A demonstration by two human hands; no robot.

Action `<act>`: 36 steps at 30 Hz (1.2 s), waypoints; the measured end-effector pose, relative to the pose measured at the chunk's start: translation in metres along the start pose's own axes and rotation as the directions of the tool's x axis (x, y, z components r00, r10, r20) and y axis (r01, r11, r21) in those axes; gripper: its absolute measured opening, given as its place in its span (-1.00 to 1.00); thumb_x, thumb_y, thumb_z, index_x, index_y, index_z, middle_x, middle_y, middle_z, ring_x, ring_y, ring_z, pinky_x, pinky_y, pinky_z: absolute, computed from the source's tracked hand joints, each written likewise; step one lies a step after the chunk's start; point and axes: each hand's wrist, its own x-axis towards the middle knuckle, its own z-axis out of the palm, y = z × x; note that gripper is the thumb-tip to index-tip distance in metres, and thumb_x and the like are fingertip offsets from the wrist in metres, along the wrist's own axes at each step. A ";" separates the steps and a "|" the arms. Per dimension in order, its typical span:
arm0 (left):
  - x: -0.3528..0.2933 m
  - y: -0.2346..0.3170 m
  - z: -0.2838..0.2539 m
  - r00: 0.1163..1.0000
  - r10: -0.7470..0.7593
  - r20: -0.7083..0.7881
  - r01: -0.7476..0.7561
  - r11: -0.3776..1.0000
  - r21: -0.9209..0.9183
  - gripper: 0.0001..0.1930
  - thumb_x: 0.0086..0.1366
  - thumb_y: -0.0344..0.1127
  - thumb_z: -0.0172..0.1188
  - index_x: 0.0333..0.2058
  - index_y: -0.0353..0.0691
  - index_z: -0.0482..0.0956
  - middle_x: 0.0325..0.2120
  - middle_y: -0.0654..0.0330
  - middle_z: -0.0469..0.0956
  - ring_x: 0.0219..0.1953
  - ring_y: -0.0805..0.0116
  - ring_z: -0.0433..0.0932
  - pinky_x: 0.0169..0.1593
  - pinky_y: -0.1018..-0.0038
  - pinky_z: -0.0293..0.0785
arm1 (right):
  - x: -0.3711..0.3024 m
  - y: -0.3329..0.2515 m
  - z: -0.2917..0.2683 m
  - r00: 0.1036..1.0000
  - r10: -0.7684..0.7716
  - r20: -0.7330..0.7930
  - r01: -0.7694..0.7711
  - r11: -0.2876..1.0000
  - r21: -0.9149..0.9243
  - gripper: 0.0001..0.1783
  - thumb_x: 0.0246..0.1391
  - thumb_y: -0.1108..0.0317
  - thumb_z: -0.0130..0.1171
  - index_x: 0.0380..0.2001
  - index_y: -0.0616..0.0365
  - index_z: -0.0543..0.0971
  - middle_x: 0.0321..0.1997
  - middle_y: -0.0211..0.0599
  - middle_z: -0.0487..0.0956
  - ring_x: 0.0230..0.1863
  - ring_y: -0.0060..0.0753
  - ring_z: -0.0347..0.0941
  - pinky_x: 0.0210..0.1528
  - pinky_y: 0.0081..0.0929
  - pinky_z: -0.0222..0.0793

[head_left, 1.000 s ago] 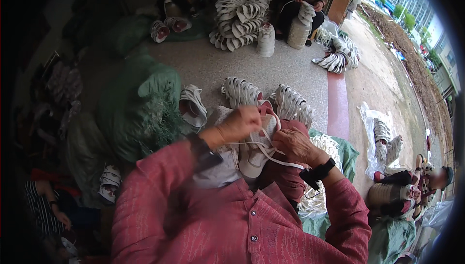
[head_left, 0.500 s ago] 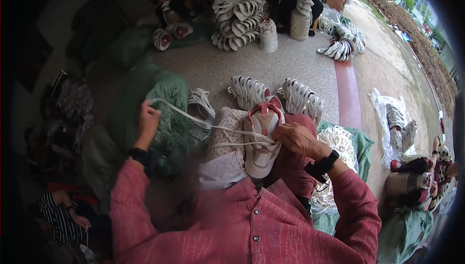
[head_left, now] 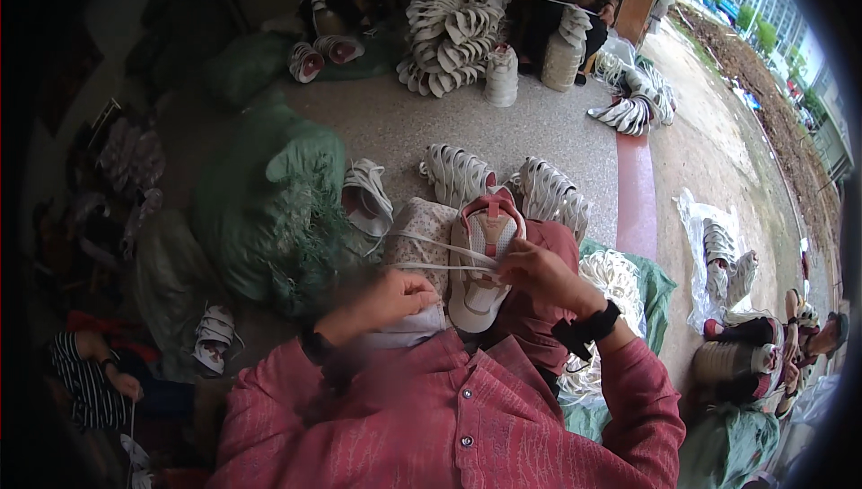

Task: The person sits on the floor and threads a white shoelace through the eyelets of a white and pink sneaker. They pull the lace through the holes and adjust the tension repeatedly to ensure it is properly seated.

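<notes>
A white and beige shoe upper with a red lining (head_left: pixel 489 229) rests on my lap, its toe toward me. White shoelace (head_left: pixel 440 246) runs in two strands from its eyelets out to the left, over a floral cloth (head_left: pixel 418 218) on my thigh. At the shoe's right side my right hand (head_left: pixel 546 275) is closed, thumb and fingers pinching the lace by the eyelets. My left hand (head_left: pixel 391 299) is just left of the toe, below the strands, fingers curled together. What it holds, if anything, is hidden.
Stacked shoe uppers (head_left: pixel 458 175) stand on the floor past my knees. A green sack (head_left: pixel 269 193) lies to the left. White laces (head_left: pixel 611 278) are heaped at my right. Co-workers sit at the far side, lower left and right, near a tall pile of uppers (head_left: pixel 453 31).
My left hand has come down and inward from the upper left, where it held the lace stretched out. My right hand stays at the shoe. The view has shifted slightly.
</notes>
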 end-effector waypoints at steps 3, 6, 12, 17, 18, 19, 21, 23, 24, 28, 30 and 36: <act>0.001 -0.008 0.001 0.992 0.119 0.052 -0.118 0.993 -0.028 -0.74 0.33 -0.26 0.23 -0.15 -0.35 0.60 -0.46 0.39 0.53 -0.46 0.68 0.41 -0.41 0.64 0.36 | 0.010 0.002 -0.004 0.995 -0.043 -0.094 0.031 0.991 -0.133 -0.89 -0.05 0.49 0.27 -0.39 0.09 0.60 -0.19 -0.28 0.49 -0.15 -0.15 0.47 -0.12 -0.35 0.42; -0.001 0.028 -0.001 0.942 -0.225 0.250 0.307 0.878 -0.367 -0.63 0.34 -0.26 0.22 0.06 -0.29 0.49 -0.52 0.35 0.47 -0.51 0.66 0.41 -0.51 0.66 0.30 | 0.024 -0.024 -0.008 0.967 -0.116 -0.227 -0.011 0.871 -0.491 -0.87 -0.07 0.42 0.29 -0.37 0.04 0.60 -0.33 -0.35 0.51 -0.15 -0.25 0.45 -0.07 -0.31 0.31; 0.019 0.026 0.019 0.940 -0.286 0.185 0.312 0.506 -0.804 -0.67 0.36 -0.18 0.20 0.00 -0.21 0.45 -0.54 0.32 0.42 -0.58 0.56 0.37 -0.58 0.63 0.23 | 0.025 -0.007 0.008 0.990 -0.137 -0.031 0.083 0.749 -0.658 -0.87 -0.01 0.27 0.23 -0.35 -0.03 0.58 -0.44 -0.43 0.51 -0.18 -0.33 0.43 -0.05 -0.32 0.19; 0.044 0.001 0.017 0.954 -0.301 0.003 0.081 0.249 -0.965 -0.73 0.38 -0.17 0.17 -0.08 -0.19 0.49 -0.55 0.37 0.42 -0.58 0.56 0.36 -0.55 0.62 0.24 | 0.035 -0.002 0.015 0.998 -0.056 0.021 0.053 0.681 -0.731 -0.93 0.02 0.29 0.18 -0.44 -0.01 0.53 -0.50 -0.39 0.51 -0.28 -0.28 0.46 -0.08 -0.33 0.17; 0.044 -0.002 0.014 0.959 -0.280 -0.049 0.021 0.243 -0.970 -0.73 0.39 -0.17 0.16 -0.07 -0.20 0.50 -0.56 0.38 0.42 -0.58 0.57 0.36 -0.54 0.62 0.25 | 0.034 -0.001 0.012 0.999 -0.031 0.012 0.031 0.730 -0.683 -0.93 0.03 0.29 0.17 -0.46 -0.01 0.52 -0.51 -0.38 0.52 -0.31 -0.26 0.46 -0.08 -0.32 0.18; 0.044 -0.004 0.009 0.962 -0.266 -0.053 0.013 0.241 -0.970 -0.73 0.39 -0.17 0.15 -0.06 -0.19 0.50 -0.56 0.39 0.42 -0.57 0.58 0.36 -0.54 0.62 0.25 | 0.034 0.000 0.011 1.000 -0.004 0.006 0.007 0.774 -0.633 -0.92 0.04 0.30 0.17 -0.47 -0.01 0.50 -0.52 -0.37 0.52 -0.35 -0.24 0.47 -0.09 -0.32 0.18; 0.045 -0.007 0.000 0.969 -0.240 -0.059 -0.001 0.236 -0.972 -0.73 0.40 -0.17 0.13 -0.04 -0.18 0.52 -0.57 0.40 0.42 -0.57 0.60 0.35 -0.55 0.62 0.24 | 0.034 0.004 0.012 0.998 -0.031 -0.061 -0.010 0.815 -0.579 -0.92 0.05 0.29 0.17 -0.45 0.00 0.51 -0.50 -0.37 0.55 -0.39 -0.21 0.47 -0.10 -0.32 0.18; 0.044 -0.006 -0.001 0.965 -0.258 -0.045 0.026 0.263 -0.964 -0.69 0.42 -0.17 0.11 0.02 -0.21 0.50 -0.56 0.42 0.42 -0.57 0.62 0.34 -0.54 0.64 0.25 | 0.036 0.012 0.016 0.991 -0.016 -0.135 -0.054 0.863 -0.502 -0.91 0.07 0.28 0.17 -0.43 0.00 0.52 -0.48 -0.38 0.57 -0.41 -0.19 0.47 -0.11 -0.32 0.19; 0.043 -0.002 0.000 0.963 -0.268 -0.032 0.047 0.282 -0.958 -0.68 0.42 -0.17 0.11 0.02 -0.22 0.50 -0.55 0.42 0.42 -0.57 0.62 0.34 -0.53 0.64 0.25 | 0.040 0.015 0.018 0.985 0.010 -0.174 -0.088 0.888 -0.452 -0.91 0.07 0.27 0.17 -0.42 0.01 0.52 -0.46 -0.37 0.58 -0.41 -0.18 0.47 -0.12 -0.32 0.19; 0.048 0.003 0.004 0.974 -0.223 0.039 0.103 0.284 -0.953 -0.68 0.42 -0.16 0.10 0.02 -0.23 0.50 -0.52 0.42 0.44 -0.53 0.62 0.38 -0.50 0.66 0.29 | 0.043 0.014 0.026 0.950 0.096 -0.297 -0.209 0.903 -0.375 -0.91 0.11 0.27 0.16 -0.37 0.00 0.53 -0.43 -0.41 0.60 -0.39 -0.16 0.48 -0.18 -0.27 0.23; 0.053 0.002 -0.005 0.992 -0.123 -0.004 0.033 0.300 -0.953 -0.70 0.42 -0.15 0.10 0.00 -0.20 0.51 -0.49 0.42 0.44 -0.50 0.62 0.40 -0.48 0.65 0.31 | 0.042 0.009 0.023 0.956 0.072 -0.286 -0.173 0.922 -0.347 -0.90 0.15 0.28 0.15 -0.36 0.04 0.52 -0.41 -0.41 0.60 -0.40 -0.24 0.49 -0.23 -0.29 0.28; 0.047 0.021 -0.052 0.971 -0.009 -0.238 -0.210 0.443 -0.872 -0.75 0.41 -0.14 0.11 -0.15 -0.21 0.54 -0.35 0.36 0.51 -0.29 0.53 0.48 -0.26 0.52 0.42 | 0.011 -0.014 0.004 0.907 0.327 -0.266 -0.126 0.813 0.569 -0.88 0.20 0.33 0.10 -0.21 0.06 0.48 -0.36 -0.36 0.56 -0.39 -0.37 0.48 -0.18 -0.40 0.33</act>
